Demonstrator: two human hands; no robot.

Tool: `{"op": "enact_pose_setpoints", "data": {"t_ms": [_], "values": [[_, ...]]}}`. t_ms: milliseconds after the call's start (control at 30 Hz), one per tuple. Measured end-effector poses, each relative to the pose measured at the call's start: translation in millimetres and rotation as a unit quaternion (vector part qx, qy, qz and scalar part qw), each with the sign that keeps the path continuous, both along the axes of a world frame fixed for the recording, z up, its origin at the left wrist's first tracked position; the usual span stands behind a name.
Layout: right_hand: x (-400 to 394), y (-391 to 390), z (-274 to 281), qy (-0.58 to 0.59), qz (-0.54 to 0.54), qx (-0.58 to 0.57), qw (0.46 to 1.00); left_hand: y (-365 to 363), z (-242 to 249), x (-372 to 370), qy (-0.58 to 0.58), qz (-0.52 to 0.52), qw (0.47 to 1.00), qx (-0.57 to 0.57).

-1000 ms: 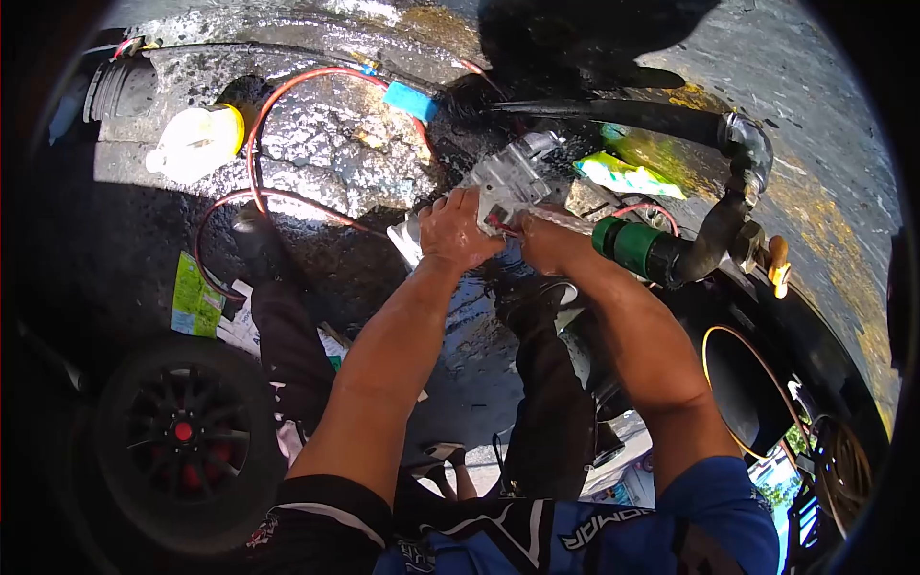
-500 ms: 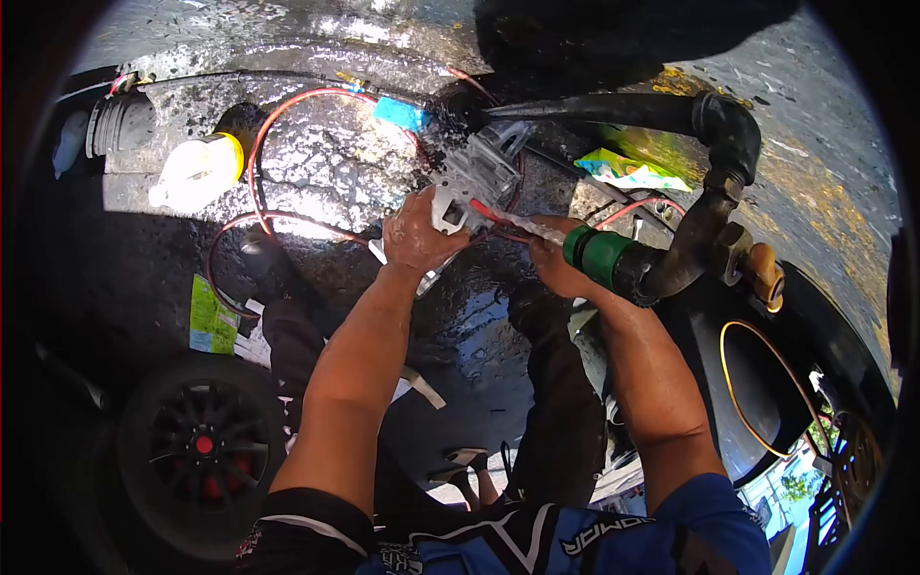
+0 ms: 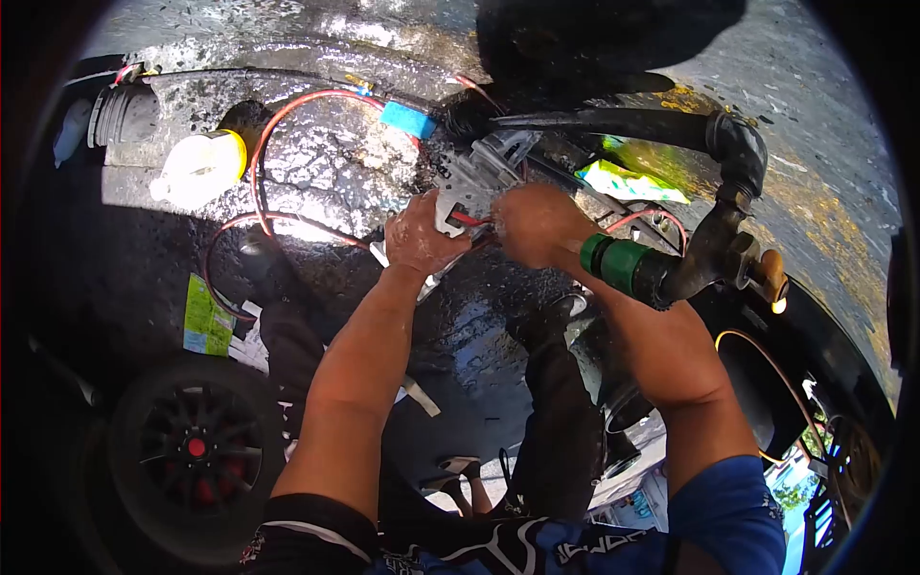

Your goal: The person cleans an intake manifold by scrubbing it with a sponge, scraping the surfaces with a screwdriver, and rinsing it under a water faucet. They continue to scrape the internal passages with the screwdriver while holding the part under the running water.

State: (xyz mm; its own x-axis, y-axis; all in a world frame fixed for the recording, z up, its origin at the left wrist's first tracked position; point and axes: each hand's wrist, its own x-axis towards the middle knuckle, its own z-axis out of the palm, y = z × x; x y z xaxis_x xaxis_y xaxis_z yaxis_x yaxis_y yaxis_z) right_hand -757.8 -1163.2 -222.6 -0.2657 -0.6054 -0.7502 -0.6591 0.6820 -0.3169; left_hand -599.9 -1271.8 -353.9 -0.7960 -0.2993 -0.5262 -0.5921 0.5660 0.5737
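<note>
A grey metal casting [image 3: 476,172] with ribs and openings lies tilted on the wet ground at the centre. My left hand [image 3: 418,236] is closed on its near left edge. My right hand [image 3: 535,224] is closed at its right side, seen from the back, with the fingers hidden. From it a slender red tool [image 3: 468,219] reaches into an opening of the casting; its working end is out of sight. Right beside my right wrist is the green hose connector [image 3: 621,265] on the tap's dark pipe [image 3: 704,251].
A blue sponge [image 3: 408,120] lies behind the casting, near a red hose [image 3: 255,163] looping leftward. A white container with a yellow rim [image 3: 203,171] stands at left. A green-yellow packet [image 3: 628,180] lies at right. A wheel [image 3: 198,450] is at lower left.
My right hand has moved up and left, from under the green connector to the casting. The red tool's tip has gone into the opening. My left hand keeps its grip.
</note>
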Motion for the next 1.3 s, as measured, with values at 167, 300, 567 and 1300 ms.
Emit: {"op": "enact_pose_setpoints", "data": {"t_ms": [167,300,567,1300], "values": [[-7,-5,-2,-0.026,-0.037,0.032,0.998,4,11,2,-0.015,0.003,0.999,0.035],[-8,-2,11,-0.013,0.044,0.066,0.997,15,6,2,-0.003,-0.006,1.0,-0.001],[-3,-1,6,-0.027,0.05,0.071,0.996,23,18,-6,-0.024,-0.046,0.999,-0.011],[31,65,-37,-0.011,-0.063,-0.098,0.993,42,22,-6,0.002,-0.081,0.997,-0.008]]}}
